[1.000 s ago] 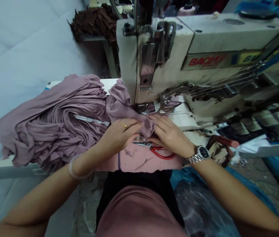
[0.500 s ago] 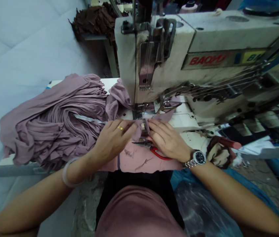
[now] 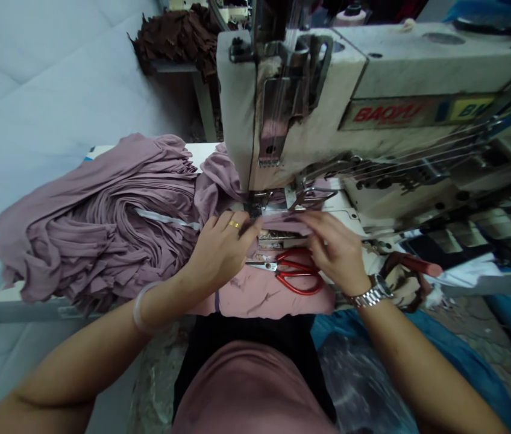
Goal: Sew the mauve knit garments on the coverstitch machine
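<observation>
- Bench (image 3: 34,310): grey edge at 8 o'clock from the fabric pile.
- Fabric pile (image 3: 97,226): mauve, folded and layered, on the bench, 9 o'clock from the left hand. White strip (image 3: 167,218) at its 3.
- Brown scraps (image 3: 174,39): heaped, 11 o'clock from left hand.
- Left hand (image 3: 226,247): fingers bent, on mauve cloth; can't tell if pinching. Ring on one finger.
- Pink cover (image 3: 255,298): 5 o'clock from left hand.
- Scissors (image 3: 277,267): red handles, lying loose, tips to 9 o'clock; 6 o'clock from the cloth.
- Mauve cloth (image 3: 282,223): between hands, 2 o'clock from left.
- Sewing machine (image 3: 314,129): 1 o'clock from cloth.
- Right hand (image 3: 339,247): blurred, fingers curved, tips at cloth; can't tell if gripping. Watch (image 3: 375,292) at its 4.
</observation>
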A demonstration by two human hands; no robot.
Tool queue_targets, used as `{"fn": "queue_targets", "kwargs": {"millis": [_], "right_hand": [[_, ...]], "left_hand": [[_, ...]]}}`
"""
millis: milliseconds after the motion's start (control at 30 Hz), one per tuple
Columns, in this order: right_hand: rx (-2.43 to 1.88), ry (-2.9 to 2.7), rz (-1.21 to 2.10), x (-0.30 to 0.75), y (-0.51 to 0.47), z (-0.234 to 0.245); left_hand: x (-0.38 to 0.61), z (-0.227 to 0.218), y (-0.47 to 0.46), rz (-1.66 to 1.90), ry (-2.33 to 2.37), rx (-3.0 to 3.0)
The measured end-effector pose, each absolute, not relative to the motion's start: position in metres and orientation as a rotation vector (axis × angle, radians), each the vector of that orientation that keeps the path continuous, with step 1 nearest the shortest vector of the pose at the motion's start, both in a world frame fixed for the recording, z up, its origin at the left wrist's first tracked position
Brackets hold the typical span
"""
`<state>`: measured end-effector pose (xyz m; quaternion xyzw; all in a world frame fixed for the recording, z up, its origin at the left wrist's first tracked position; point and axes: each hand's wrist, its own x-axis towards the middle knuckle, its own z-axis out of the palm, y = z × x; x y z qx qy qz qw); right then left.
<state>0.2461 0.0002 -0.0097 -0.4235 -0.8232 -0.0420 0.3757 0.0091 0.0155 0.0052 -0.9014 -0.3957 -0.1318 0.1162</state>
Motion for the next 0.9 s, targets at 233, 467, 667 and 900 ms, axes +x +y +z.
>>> {"fn": "queue_targets", "kwargs": {"millis": [233, 467, 667, 900], "right_hand": [[-0.805, -2.468, -0.436, 0.232, 0.000, -0.007], [-0.842, -2.457, -0.464, 0.228, -0.001, -0.015], [-0.970, -2.382, -0.245, 0.220, 0.003, -0.019], [-0.964, -2.288, -0.164, 0.212, -0.003, -0.024]], "left_hand": [[0.011, 0.002, 0.006, -0.363, -1.216, -2.576], [-0.002, -0.008, 0.001, -0.553, -1.139, -2.612], [-0.011, -0.003, -0.004, -0.544, -1.134, -2.628], [-0.003, -0.007, -0.001, -0.494, -1.132, -2.621]]}}
